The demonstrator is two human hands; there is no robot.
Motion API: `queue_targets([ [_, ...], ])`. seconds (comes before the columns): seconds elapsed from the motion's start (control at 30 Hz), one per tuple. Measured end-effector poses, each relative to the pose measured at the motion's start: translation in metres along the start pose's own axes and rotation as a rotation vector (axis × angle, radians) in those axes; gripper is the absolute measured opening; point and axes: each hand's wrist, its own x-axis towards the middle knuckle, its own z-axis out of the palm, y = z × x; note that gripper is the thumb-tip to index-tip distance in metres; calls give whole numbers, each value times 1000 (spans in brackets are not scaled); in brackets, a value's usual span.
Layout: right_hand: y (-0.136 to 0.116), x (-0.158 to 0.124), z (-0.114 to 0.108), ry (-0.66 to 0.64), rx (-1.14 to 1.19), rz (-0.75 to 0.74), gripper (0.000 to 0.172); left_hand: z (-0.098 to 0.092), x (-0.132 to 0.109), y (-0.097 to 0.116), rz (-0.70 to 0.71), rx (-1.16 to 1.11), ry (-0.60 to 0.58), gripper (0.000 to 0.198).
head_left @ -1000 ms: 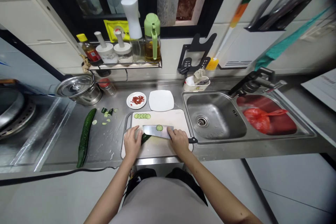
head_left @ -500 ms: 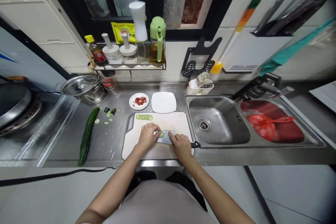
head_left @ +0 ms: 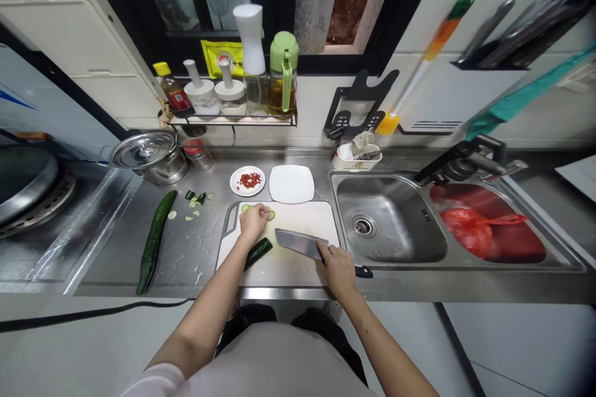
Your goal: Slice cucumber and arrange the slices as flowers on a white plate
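Observation:
A white cutting board lies on the steel counter in front of me. My right hand grips the handle of a cleaver, whose blade lies over the board's middle. My left hand reaches to the board's far left corner, fingers curled over the row of cucumber slices there. What the fingers hold is hidden. A short cucumber piece rests on the board near my left forearm.
A whole cucumber and cut scraps lie left of the board. Behind it stand a small plate of red chili and a white plate. A lidded pot is at the left, a double sink at the right.
My left hand went from the cucumber piece to the slice on the blade, then to the far row of slices. The cleaver swung right, off the cucumber piece.

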Motion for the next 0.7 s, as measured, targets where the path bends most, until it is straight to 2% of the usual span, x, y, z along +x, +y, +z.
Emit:
queue_targets([
  [0.17,3,-1,2,-5,17,18,42,13,16,1,36,95,2,12],
  [0.43,7,-1,5,0,29,50,42,18,24,0,103,243,34,13],
  [0.6,3,1,5,-7,63,78,40,18,22,-2,104,244,67,17],
  [0.7,-2,3,1,-19,109,104,37,14,18,-5,79,158,108,18],
])
